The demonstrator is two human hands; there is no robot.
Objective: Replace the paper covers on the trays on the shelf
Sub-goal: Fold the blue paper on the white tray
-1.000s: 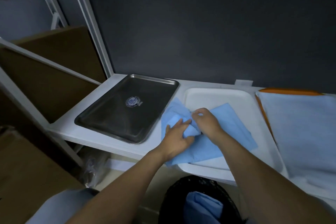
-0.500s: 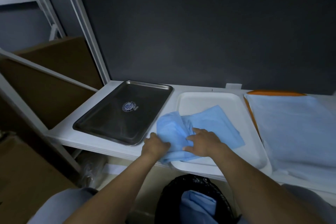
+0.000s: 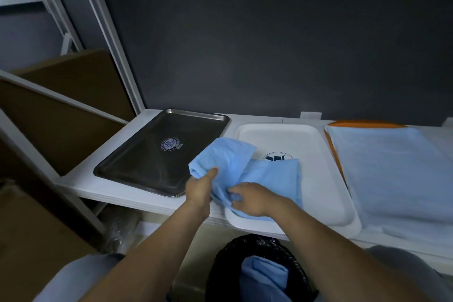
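Three trays sit in a row on the white shelf (image 3: 257, 117). Steel tray (image 3: 147, 162), left: bare. White tray (image 3: 318, 167), middle: crumpled blue paper cover (image 3: 272, 176) bunched over its front-left part, logo half exposed. Left hand (image 3: 199, 185) pinches the cover's left fold, thumb on top. Right hand (image 3: 252, 200) has its fingers curled into the bunched paper near the tray's front rim. Orange tray (image 3: 367, 123), right: under a flat pale sheet (image 3: 392, 174). Black bin (image 3: 219, 261) below holds blue paper.
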